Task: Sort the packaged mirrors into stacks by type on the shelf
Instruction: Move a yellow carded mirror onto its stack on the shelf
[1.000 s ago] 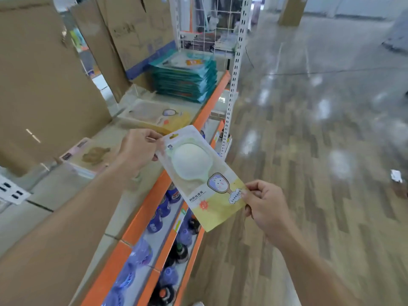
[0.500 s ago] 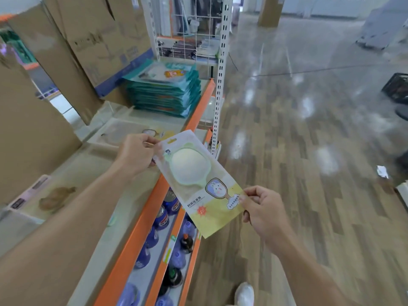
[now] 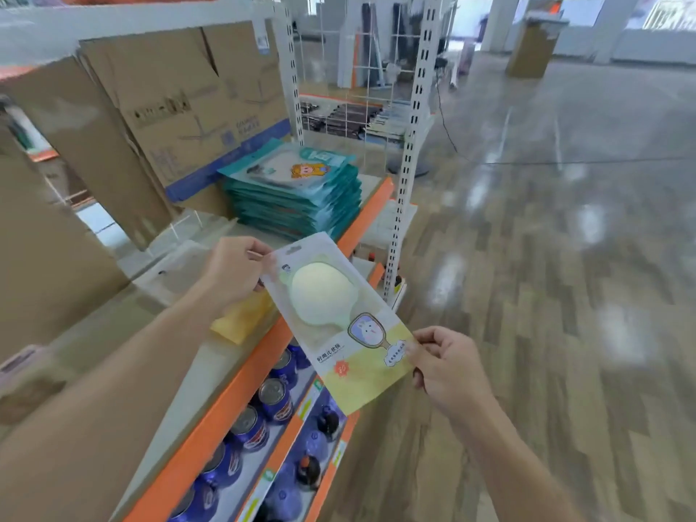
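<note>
Both hands hold one packaged mirror [image 3: 339, 325], a yellow-and-white pack with a pale round hand mirror inside. My left hand [image 3: 233, 273] pinches its top left corner; my right hand [image 3: 448, 367] pinches its lower right corner. The pack hangs tilted over the shelf's orange front edge [image 3: 260, 363]. Beneath my left hand lies another yellow pack [image 3: 241, 318] on the shelf, mostly hidden. Farther back stands a tall stack of teal packaged mirrors [image 3: 297, 194]. A pinkish pack [image 3: 22, 363] lies at the far left, blurred.
Cardboard boxes [image 3: 180, 103] lean along the shelf's back. A white perforated upright [image 3: 408, 152] and wire grid stand at the shelf's end. Blue cans [image 3: 271, 401] and bottles fill the lower shelves. Glossy wood-pattern floor spreads to the right.
The view has tilted up and shifted along the shelf, bringing the teal stack nearer. Both hands keep the same grip on the yellow pack, which stays over the shelf edge.
</note>
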A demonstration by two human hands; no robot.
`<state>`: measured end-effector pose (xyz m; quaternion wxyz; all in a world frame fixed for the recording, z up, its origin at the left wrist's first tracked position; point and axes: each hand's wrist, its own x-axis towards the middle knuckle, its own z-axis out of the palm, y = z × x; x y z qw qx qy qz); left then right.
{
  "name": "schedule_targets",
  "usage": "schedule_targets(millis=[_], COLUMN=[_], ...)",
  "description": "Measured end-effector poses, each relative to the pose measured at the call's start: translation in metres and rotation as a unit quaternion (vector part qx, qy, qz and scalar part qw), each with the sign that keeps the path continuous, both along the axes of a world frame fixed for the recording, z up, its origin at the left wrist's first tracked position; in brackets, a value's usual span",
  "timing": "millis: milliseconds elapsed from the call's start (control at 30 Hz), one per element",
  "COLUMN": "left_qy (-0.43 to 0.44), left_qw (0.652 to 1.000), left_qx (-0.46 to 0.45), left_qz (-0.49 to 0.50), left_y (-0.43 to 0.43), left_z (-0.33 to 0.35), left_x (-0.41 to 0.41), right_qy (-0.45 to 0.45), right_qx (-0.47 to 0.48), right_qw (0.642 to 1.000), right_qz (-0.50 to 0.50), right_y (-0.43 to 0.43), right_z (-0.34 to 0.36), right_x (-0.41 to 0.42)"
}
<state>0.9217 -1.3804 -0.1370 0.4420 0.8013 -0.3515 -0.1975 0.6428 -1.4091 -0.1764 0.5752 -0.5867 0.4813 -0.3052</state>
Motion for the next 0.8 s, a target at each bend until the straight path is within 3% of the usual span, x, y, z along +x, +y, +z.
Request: schedule_targets(millis=[233,400,800], left_qy=[0.035,-0.016,-0.010], left_qw=[0.994,0.988,0.968], left_qx=[0.009,0.002,-0.032], left_qz=[0.101,0.153,0.247], left_y=[-0.005,0.001,0.022], left_z=[0.009,0.011,-0.011], left_x=[0.027,0.057,0.139], right_qy=[0.006,0.008,0.013], right_qx=[-0.019,-0.033,-0.062], right_qw=[0.994,0.984,0.960], right_qz=[0.106,0.174,0.272], right_y=[-0.054,-0.075,-0.095], right_z=[0.009,0.010,0.009], right_x=[0.031,0.071,0.167])
